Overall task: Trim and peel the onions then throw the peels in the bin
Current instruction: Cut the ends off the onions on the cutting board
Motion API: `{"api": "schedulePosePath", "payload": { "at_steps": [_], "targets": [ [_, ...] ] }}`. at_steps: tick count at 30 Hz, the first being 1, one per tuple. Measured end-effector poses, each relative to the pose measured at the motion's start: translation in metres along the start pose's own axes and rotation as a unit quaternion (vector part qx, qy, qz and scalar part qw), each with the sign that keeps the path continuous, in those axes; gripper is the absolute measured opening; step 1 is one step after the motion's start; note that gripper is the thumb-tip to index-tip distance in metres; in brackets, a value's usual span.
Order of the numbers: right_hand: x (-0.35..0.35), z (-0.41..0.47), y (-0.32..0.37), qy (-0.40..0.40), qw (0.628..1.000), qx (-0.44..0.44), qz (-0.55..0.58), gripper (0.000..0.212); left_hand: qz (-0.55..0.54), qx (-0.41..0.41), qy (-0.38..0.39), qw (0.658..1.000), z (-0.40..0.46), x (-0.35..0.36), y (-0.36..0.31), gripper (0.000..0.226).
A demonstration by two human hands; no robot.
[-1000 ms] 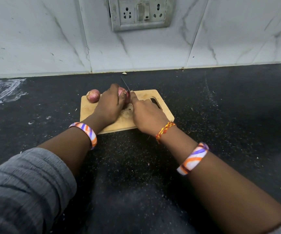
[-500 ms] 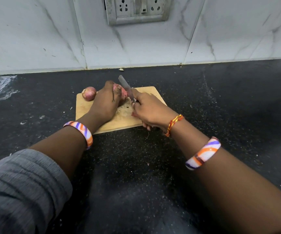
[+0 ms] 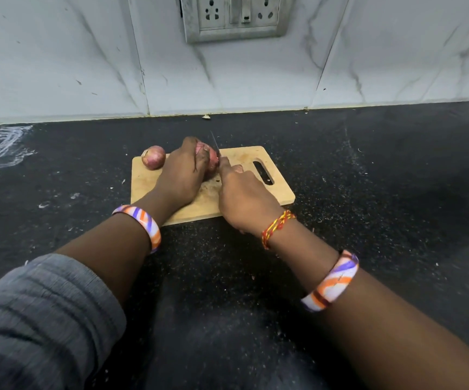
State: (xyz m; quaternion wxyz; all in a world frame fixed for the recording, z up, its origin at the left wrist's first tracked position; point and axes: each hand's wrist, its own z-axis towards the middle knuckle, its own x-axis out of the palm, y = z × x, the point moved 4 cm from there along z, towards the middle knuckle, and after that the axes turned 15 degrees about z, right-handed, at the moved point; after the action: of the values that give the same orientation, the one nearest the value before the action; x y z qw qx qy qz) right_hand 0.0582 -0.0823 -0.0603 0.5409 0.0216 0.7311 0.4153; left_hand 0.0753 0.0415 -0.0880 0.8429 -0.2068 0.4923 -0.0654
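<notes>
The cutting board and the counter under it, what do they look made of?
The cutting board looks like pale wood or bamboo, matt, with a worn, stained patch and a cut-out handle slot. The counter looks like black polished stone, perhaps granite: fine pale speckles and a dull sheen. Neither can be told for certain.

Dim, soft shadows, wide-angle edge distortion

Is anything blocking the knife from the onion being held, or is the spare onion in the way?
Nothing visible blocks it. The knife in the right hand is at the held onion, which the left hand grips. The spare onion sits apart at the cutting board far-left corner.
</notes>
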Motion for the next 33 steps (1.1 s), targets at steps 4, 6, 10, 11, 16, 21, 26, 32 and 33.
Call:
{"api": "schedulePosePath", "payload": {
  "at_steps": [4, 6, 10, 11, 16, 21, 26, 32, 33],
  "targets": [
    [-0.003, 0.010, 0.006, 0.003, 1.000, 0.028, -0.006, 0.065, -0.004, -0.025, 0.002, 1.000, 0.002, 0.001, 0.002, 0.037],
    [-0.007, 0.014, 0.009, 0.004, 1.000, 0.027, -0.003, 0.064, -0.004, -0.023, 0.001, 1.000, 0.003, 0.000, 0.002, 0.036],
    [0.000, -0.010, 0.006, -0.005, 0.999, 0.028, -0.026, 0.065, -0.010, -0.035, 0.000, 0.999, 0.004, 0.001, 0.004, 0.036],
    [0.004, -0.018, 0.004, -0.006, 0.999, 0.027, -0.036, 0.067, -0.009, -0.035, -0.004, 0.999, 0.004, 0.000, 0.004, 0.036],
    [0.001, 0.004, 0.008, 0.002, 0.999, 0.042, -0.035, 0.060, -0.005, -0.028, -0.004, 1.000, 0.002, 0.001, 0.002, 0.038],
    [0.008, -0.010, 0.005, 0.012, 0.997, 0.035, -0.066, 0.066, -0.016, -0.046, -0.012, 0.999, 0.004, 0.001, 0.004, 0.039],
    [0.017, -0.006, 0.004, 0.003, 0.994, 0.034, -0.102, 0.067, -0.020, -0.062, -0.010, 0.998, 0.003, 0.001, 0.006, 0.041],
    [0.026, -0.018, 0.001, 0.015, 0.990, 0.034, -0.134, 0.073, -0.050, -0.099, -0.026, 0.993, 0.003, -0.002, 0.011, 0.042],
    [0.027, -0.024, 0.000, 0.020, 0.990, 0.036, -0.136, 0.074, -0.054, -0.104, -0.028, 0.993, 0.003, -0.003, 0.011, 0.041]
  ]
}}
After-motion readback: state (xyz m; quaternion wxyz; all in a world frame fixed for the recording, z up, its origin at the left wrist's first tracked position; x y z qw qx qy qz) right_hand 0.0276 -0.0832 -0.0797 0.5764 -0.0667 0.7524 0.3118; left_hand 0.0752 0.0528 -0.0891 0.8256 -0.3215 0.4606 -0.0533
